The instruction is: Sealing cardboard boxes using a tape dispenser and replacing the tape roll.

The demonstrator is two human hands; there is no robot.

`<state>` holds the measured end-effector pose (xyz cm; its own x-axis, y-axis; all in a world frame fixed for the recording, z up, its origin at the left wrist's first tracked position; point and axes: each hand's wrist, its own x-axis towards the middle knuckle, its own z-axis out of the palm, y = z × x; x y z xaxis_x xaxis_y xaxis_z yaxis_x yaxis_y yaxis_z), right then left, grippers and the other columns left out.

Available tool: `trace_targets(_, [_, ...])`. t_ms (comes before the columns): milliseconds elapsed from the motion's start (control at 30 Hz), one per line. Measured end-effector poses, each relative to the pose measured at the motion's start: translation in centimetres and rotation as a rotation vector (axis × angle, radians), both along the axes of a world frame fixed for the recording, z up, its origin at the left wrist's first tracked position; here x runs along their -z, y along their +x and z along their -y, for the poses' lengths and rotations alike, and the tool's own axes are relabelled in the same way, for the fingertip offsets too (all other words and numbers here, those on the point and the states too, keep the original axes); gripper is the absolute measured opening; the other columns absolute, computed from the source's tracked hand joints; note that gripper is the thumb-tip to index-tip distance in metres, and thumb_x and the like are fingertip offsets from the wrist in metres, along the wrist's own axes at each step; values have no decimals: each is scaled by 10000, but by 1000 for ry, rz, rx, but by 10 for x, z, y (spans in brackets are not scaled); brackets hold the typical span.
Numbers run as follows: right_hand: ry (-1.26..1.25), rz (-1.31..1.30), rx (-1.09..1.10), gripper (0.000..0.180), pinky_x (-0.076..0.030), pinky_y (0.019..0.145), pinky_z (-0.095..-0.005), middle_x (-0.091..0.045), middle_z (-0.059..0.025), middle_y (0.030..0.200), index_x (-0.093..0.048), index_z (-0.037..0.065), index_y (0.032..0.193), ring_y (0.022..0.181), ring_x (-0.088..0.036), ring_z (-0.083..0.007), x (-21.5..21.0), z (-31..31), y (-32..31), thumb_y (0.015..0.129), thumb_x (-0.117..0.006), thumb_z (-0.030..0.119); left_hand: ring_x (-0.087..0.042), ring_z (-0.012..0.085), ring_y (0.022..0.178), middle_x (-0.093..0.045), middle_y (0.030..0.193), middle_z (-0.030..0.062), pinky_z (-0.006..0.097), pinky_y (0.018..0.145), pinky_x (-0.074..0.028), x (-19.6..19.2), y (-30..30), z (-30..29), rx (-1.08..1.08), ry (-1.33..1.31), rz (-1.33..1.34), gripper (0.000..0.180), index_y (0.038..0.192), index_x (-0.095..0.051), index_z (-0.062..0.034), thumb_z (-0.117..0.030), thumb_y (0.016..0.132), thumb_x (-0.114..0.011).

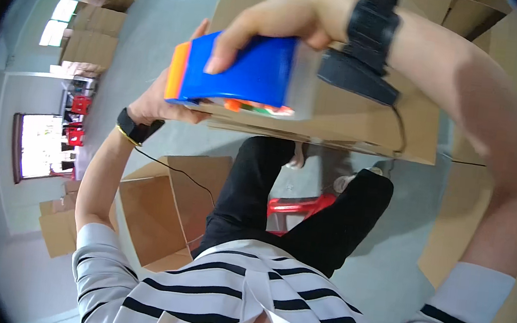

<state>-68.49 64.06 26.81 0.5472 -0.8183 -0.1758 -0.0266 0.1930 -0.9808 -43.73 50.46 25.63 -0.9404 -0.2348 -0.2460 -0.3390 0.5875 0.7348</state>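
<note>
A blue box-shaped package (pixel 249 74) with an orange left end and a clear right part is held up before me. Small orange, green and red pieces show along its lower edge. My right hand (pixel 287 21) reaches over the top and grips it, thumb pressed on the blue face. At the orange end is my left hand (pixel 162 101), one finger pointing up behind the package and the thumb under its lower corner. Its other fingers are hidden behind the package. Just behind the package lies a large cardboard surface (pixel 352 124).
An open cardboard box (pixel 147 212) stands on the floor at lower left. A red stool (pixel 298 205) shows between my legs. More cardboard (pixel 455 228) is at the right, with stacked cartons (pixel 94 34) far left. Thin cables run from black devices on both my wrists.
</note>
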Motion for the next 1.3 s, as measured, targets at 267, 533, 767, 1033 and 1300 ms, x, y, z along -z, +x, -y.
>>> trace_targets(267, [154, 11, -187, 778, -548, 850, -376, -643, -190, 1145, -512, 2, 1293, 961, -652, -258, -41, 113, 85, 715, -797, 440, -379, 251, 1362, -378, 1478, 110, 412, 1128, -317, -17, 89, 96, -245, 301, 35, 1232, 1518, -156, -88, -204, 559, -921])
trace_targets(533, [170, -276, 9, 787, -511, 908, -371, -632, -180, 1166, -516, -21, 1296, 1015, -623, -259, -59, 94, 30, 696, -823, 386, -407, 293, 1350, -364, 1490, 173, 420, 1126, -322, -34, 81, 141, 65, -274, -253, 1052, 1407, -328, -67, -276, 559, -914])
trace_targets(767, [416, -291, 158, 827, -487, 843, -344, -643, -122, 1108, -547, -20, 1253, 983, -590, -223, -47, -17, -58, 587, -873, 347, -356, 291, 1364, -393, 1433, 163, 425, 1138, -242, -28, 92, 160, 66, -363, -139, 1098, 1383, -327, -4, -366, 530, -916])
trace_targets(1033, [787, -356, 175, 476, -467, 637, -255, -642, -37, 770, -629, -30, 885, 693, -584, -108, 15, -144, -159, 543, -874, 194, -328, 274, 1397, -379, 1479, 129, 394, 1162, -252, 0, 147, 201, -180, -478, 116, 1052, 1426, -305, -47, -71, 538, -868])
trace_targets(1300, [762, -304, 236, 367, -435, 545, -243, -603, -6, 668, -609, -24, 760, 590, -554, -89, 19, -168, -191, 556, -858, 153, -387, 232, 1355, -417, 1465, 86, 381, 1131, -327, 14, 177, 219, -367, -445, 196, 1086, 1479, -272, -166, 95, 566, -800])
